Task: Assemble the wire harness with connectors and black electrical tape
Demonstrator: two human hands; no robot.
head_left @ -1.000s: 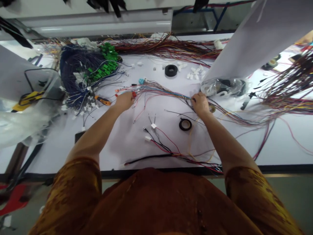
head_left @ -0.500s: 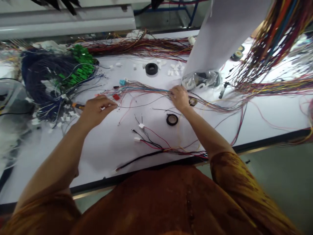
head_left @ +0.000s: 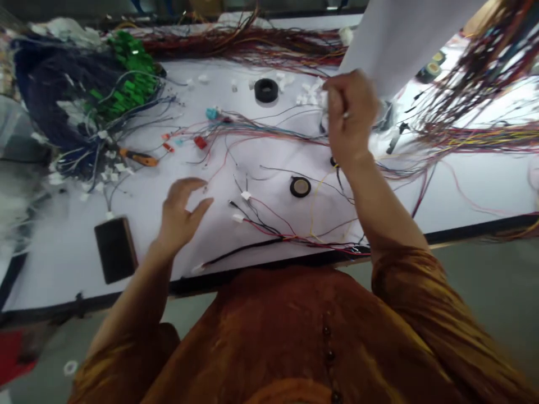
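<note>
My left hand hovers over the white tabletop with thumb and fingers apart, holding nothing. Beside its fingertips lies the thin end of a pink wire. My right hand is raised, its fingers curled closed; a small pale bit shows at them, too blurred to name. Just left of it are loose white connector housings. Below it runs a bundle of thin wires, with a blue connector and a red connector at its left end. A roll of black tape lies between my hands.
A phone and an orange-handled tool lie at left, near green connectors on dark wires. Another black tape roll is farther back. A taped harness lies along the front edge. A white panel slants at back right.
My right hand has left the wire bundle and risen away toward the white housings. My left hand has opened, let go of a dark wire and moved nearer me. The view has shifted, showing the phone.
</note>
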